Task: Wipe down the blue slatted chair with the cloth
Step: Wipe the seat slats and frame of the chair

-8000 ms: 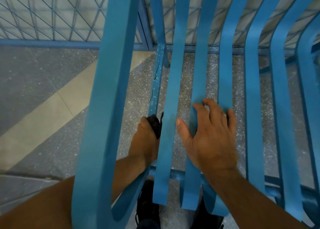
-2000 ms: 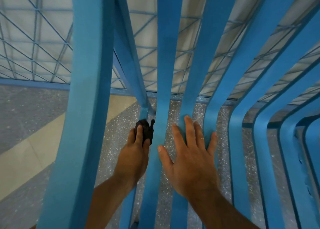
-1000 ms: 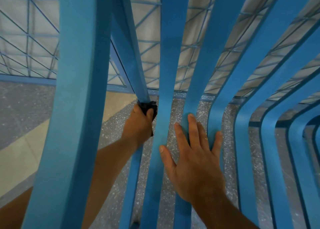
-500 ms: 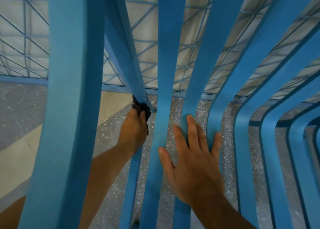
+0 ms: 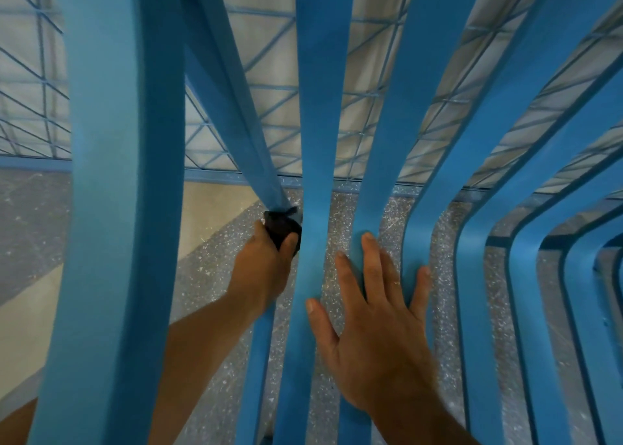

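Note:
The blue slatted chair (image 5: 317,114) fills the view, its slats curving from the seat up into the backrest. My left hand (image 5: 261,272) reaches between the wide armrest band (image 5: 124,175) and the seat slats and is closed on a dark cloth (image 5: 281,225), pressed around a narrow blue frame bar (image 5: 232,101) where the bar bends upward. My right hand (image 5: 377,323) lies flat with fingers spread across two seat slats just right of the cloth, holding nothing. Most of the cloth is hidden under my left fingers.
A speckled grey floor (image 5: 337,215) with a cream stripe (image 5: 215,208) shows between the slats. A blue wire-mesh fence (image 5: 33,117) on a blue base rail stands behind the chair. More slats curve off at the right (image 5: 526,276).
Over eight seconds my left hand has slid the cloth along the narrow bar from the seat's front toward the backrest bend. My right hand moved forward on the slats, then stayed flat.

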`<state>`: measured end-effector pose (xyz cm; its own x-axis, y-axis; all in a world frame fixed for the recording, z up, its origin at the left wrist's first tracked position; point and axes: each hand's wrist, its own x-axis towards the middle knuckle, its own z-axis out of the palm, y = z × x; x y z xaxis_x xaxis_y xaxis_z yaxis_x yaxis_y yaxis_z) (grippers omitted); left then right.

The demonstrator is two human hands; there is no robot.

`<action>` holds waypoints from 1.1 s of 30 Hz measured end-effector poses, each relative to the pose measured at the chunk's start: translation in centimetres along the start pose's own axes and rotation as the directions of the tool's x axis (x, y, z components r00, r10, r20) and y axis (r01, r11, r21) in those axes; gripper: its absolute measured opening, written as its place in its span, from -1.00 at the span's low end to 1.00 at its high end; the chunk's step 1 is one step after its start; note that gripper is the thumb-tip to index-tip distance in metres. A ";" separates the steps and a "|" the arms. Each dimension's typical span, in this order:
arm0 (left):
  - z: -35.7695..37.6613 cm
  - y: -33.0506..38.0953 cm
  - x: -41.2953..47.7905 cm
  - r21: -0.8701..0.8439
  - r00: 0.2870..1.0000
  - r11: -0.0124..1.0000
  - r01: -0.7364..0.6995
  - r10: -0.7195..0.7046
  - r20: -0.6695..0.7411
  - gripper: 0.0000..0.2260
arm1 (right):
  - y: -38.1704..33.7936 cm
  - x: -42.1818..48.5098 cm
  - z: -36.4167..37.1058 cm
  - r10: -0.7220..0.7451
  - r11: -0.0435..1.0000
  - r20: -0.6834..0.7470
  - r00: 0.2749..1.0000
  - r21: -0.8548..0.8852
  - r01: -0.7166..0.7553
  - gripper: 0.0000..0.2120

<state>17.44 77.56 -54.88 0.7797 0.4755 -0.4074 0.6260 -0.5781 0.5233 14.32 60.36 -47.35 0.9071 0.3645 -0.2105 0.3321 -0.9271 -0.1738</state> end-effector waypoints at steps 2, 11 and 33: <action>0.5 0.5 2.0 -0.033 0.997 0.997 0.074 -0.074 0.012 -0.62 | 0.0 0.1 -0.1 0.005 1.000 0.001 1.000 0.003 -0.005 -0.35; 0.3 -0.5 2.2 -0.439 0.987 0.887 0.144 -0.099 0.122 -0.69 | 0.0 0.0 -0.2 0.000 1.000 -0.004 1.000 0.002 0.000 -0.35; 0.6 -3.2 -2.8 -0.387 0.988 0.911 0.143 -0.107 0.112 -0.67 | -0.1 0.0 -0.2 -0.015 1.000 0.023 1.000 0.001 0.015 -0.33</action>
<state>13.29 77.68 -55.86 0.7045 0.4575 -0.5426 0.6767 -0.2022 0.7080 14.31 60.44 -47.17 0.8961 0.3800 -0.2295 0.3453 -0.9216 -0.1774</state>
